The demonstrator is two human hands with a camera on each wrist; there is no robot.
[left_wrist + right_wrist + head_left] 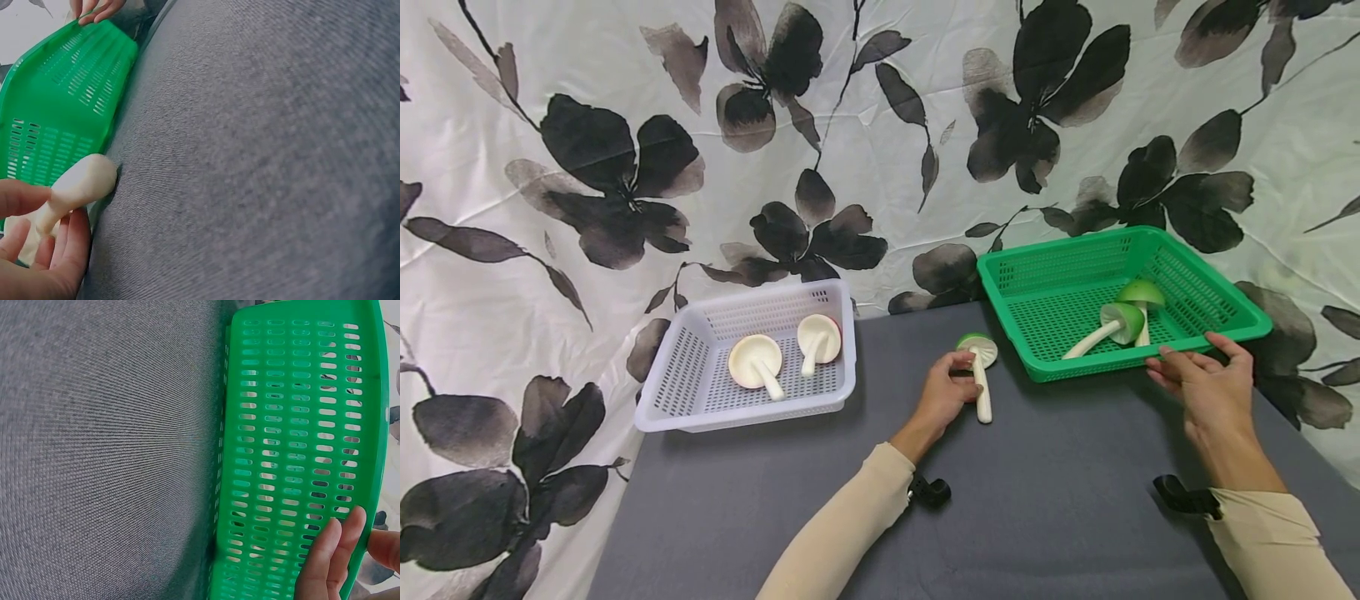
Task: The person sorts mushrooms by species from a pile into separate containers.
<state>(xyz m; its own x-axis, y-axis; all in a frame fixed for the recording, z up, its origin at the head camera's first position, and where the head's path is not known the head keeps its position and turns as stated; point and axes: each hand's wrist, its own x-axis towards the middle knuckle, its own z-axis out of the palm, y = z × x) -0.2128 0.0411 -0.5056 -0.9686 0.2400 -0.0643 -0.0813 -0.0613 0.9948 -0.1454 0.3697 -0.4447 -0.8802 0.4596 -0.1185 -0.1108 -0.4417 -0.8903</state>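
In the head view my left hand [945, 389] pinches a green-capped toy mushroom [983, 406] by its white stem, just left of the green basket [1037, 371]. The left wrist view shows the stem's thick rounded end [94, 178] between thumb and fingers, close over the grey cloth. My right hand [1213, 387] grips the basket's near rim toward its right end. From the right wrist, the fingers [325, 556] lie against the slotted outer wall and the thumb is at the rim. Inside the basket lie two more green-capped mushrooms, one [1097, 335] leaning against the other [1142, 293].
At the left stands a white basket [658, 421] holding two mushrooms with pale undersides up, one [752, 362] larger than the other [817, 340]. Grey cloth [1037, 517] covers the table. A floral curtain [895, 225] hangs right behind both baskets.
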